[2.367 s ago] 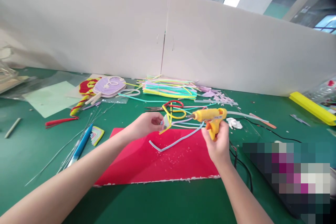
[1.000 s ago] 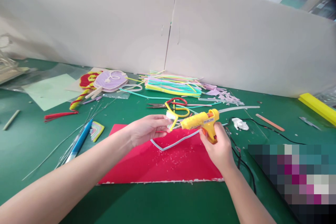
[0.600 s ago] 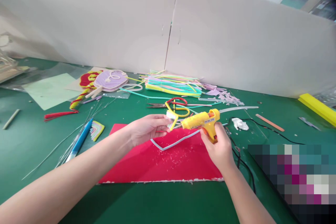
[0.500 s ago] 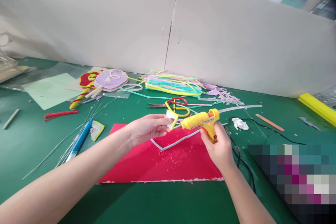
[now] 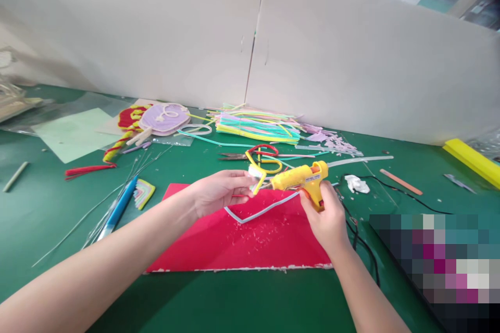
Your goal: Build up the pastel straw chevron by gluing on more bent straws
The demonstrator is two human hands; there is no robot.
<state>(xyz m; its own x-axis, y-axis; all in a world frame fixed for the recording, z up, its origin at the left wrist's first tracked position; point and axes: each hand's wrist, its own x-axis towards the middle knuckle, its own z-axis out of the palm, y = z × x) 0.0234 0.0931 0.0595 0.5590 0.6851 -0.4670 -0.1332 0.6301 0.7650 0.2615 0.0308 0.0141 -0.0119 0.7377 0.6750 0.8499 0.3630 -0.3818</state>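
My right hand (image 5: 327, 221) grips the handle of a yellow hot glue gun (image 5: 300, 178), nozzle pointing left. The nozzle tip sits close to a small bundle of pastel pipe-cleaner pieces (image 5: 255, 176) pinched in the fingers of my left hand (image 5: 219, 192). Both hands hover over a red foam sheet (image 5: 250, 242) on the green table. A pale blue pipe cleaner (image 5: 258, 212) lies bent across the sheet under the gun. White glue crumbs speckle the sheet.
A pile of coloured pipe cleaners (image 5: 253, 127) lies at the back by white partition boards (image 5: 312, 57). Scissors (image 5: 232, 156), red and yellow loops (image 5: 265, 158), a purple and red craft piece (image 5: 156, 119), a blue pen (image 5: 117, 209), thin wires, the gun's black cord (image 5: 363, 250) and a yellow bar (image 5: 472, 161) surround the sheet.
Since the oldest frame my right hand has brought the glue gun leftward until its nozzle is at the bundle in my left hand. Over the last second both hands have barely moved.
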